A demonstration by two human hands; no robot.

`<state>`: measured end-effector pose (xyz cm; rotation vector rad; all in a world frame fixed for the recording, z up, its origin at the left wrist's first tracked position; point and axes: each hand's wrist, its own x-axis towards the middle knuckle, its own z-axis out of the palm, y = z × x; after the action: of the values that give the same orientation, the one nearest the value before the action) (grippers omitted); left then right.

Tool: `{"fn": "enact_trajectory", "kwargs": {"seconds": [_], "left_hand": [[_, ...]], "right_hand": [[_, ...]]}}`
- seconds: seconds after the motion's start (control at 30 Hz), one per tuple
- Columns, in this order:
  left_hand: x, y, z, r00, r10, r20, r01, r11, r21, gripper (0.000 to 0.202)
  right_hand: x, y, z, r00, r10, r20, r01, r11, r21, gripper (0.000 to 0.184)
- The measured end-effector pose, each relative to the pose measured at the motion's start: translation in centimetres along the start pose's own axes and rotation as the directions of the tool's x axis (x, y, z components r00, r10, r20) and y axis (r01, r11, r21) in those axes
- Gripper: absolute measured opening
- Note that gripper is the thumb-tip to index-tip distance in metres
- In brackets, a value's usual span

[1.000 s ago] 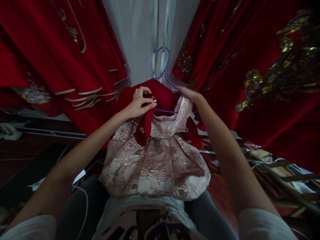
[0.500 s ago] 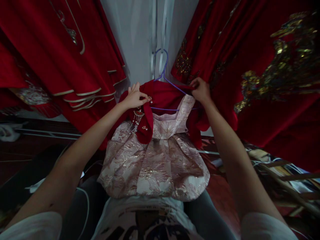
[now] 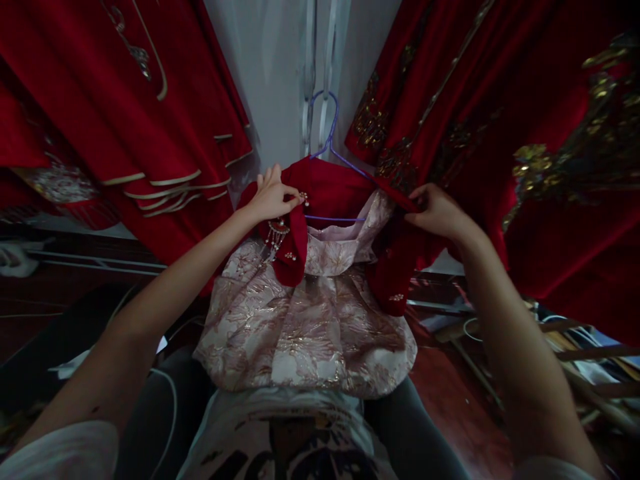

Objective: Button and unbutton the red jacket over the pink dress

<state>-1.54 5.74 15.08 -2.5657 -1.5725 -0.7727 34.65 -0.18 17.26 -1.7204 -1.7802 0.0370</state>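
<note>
A small pink and gold brocade dress (image 3: 305, 327) hangs on a purple wire hanger (image 3: 325, 130) in front of me. Over its shoulders lies a short red velvet jacket (image 3: 330, 190) with beaded trim. My left hand (image 3: 273, 197) pinches the jacket's left front edge near the beaded clasp. On the other side, my right hand (image 3: 437, 212) grips the jacket's right front panel (image 3: 395, 267) and holds it out to the right. Both hands have their fingers closed on the red fabric.
Long red garments with gold trim (image 3: 165, 120) hang at the left, and red garments with gold embroidery (image 3: 550, 153) at the right. A white wall (image 3: 280, 73) is behind the hanger. Wooden slats and cables (image 3: 565, 340) lie on the dark floor at the right.
My right hand has moved from the hanger's right shoulder outward and down, pulling the jacket's right panel open. The left hand has stayed at the left front edge.
</note>
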Motion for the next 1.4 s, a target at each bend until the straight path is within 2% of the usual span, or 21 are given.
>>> {"fn": "enact_trajectory", "kwargs": {"seconds": [0.07,0.13,0.2,0.27,0.37,0.43,0.53,0.57,0.67,0.73,0.87,0.93,1.07,1.13,1.23,1.4], "left_hand": [[0.1,-0.3,0.2,0.999,0.017,-0.027,-0.018,0.999,-0.026,0.029],[0.1,-0.5,0.4,0.998,0.029,-0.057,-0.032,0.998,-0.047,0.028],[0.1,-0.6,0.4,0.996,0.036,-0.077,-0.040,0.997,-0.060,0.028],[0.0,-0.5,0.4,0.996,0.034,-0.081,-0.039,0.997,-0.064,0.028],[-0.3,0.0,0.5,0.997,0.025,-0.067,-0.029,0.998,-0.060,0.027],[-0.4,0.4,0.6,0.998,0.022,-0.061,-0.026,0.998,-0.061,0.026],[-0.5,0.7,0.8,0.998,0.019,-0.067,-0.024,0.997,-0.070,0.026],[-0.5,0.7,0.9,0.997,0.019,-0.072,-0.024,0.997,-0.070,0.026],[-0.6,0.1,0.9,0.996,0.026,-0.089,-0.032,0.997,-0.072,0.026],[-0.7,-0.5,1.0,0.992,0.038,-0.121,-0.049,0.995,-0.090,0.025],[-2.4,-0.4,2.4,0.965,0.065,-0.255,-0.119,0.972,-0.203,0.023],[-4.2,0.6,4.0,0.954,0.067,-0.294,-0.155,0.945,-0.289,0.025],[-8.2,3.4,7.6,0.959,0.116,-0.258,-0.217,0.885,-0.412,0.026],[-9.1,4.2,8.8,0.958,0.094,-0.270,-0.220,0.844,-0.490,0.023],[-8.7,4.3,9.2,0.953,-0.040,-0.302,-0.167,0.761,-0.627,0.016],[-6.3,3.8,9.4,0.943,-0.259,-0.208,-0.058,0.487,-0.871,0.021]], "right_hand": [[-0.9,-1.1,-0.3,0.998,0.020,0.057,-0.026,0.995,0.097,0.034],[-1.5,-1.6,-0.5,0.982,0.025,0.190,-0.076,0.962,0.263,0.029],[-1.8,-1.7,-0.6,0.950,-0.025,0.311,-0.119,0.892,0.436,0.026],[-1.8,-1.5,-0.3,0.938,-0.063,0.340,-0.142,0.827,0.544,0.025],[-1.3,-1.8,1.2,0.958,-0.035,0.285,-0.144,0.802,0.580,0.022],[-0.7,-2.7,3.0,0.980,-0.018,0.196,-0.103,0.801,0.590,0.017],[0.2,-5.7,6.5,0.998,-0.042,-0.040,0.058,0.783,0.619,0.017],[0.4,-6.9,7.7,0.995,-0.074,-0.073,0.103,0.776,0.622,0.017],[0.2,-10.2,10.9,0.975,-0.216,-0.047,0.194,0.737,0.647,0.016],[-0.3,-11.4,12.3,0.964,-0.262,-0.047,0.232,0.739,0.633,0.020],[-1.6,-10.8,13.7,0.968,-0.233,-0.090,0.241,0.777,0.582,0.024],[-2.2,-9.8,14.0,0.975,-0.201,-0.089,0.215,0.790,0.574,0.024],[-3.2,-8.8,14.2,0.980,-0.193,-0.039,0.176,0.771,0.612,0.023],[-3.6,-8.9,14.0,0.979,-0.204,-0.024,0.173,0.757,0.630,0.023],[-4.1,-9.2,13.6,0.971,-0.241,0.002,0.180,0.732,0.657,0.023],[-4.8,-9.3,13.4,0.940,-0.337,0.059,0.189,0.655,0.732,0.032]]}}
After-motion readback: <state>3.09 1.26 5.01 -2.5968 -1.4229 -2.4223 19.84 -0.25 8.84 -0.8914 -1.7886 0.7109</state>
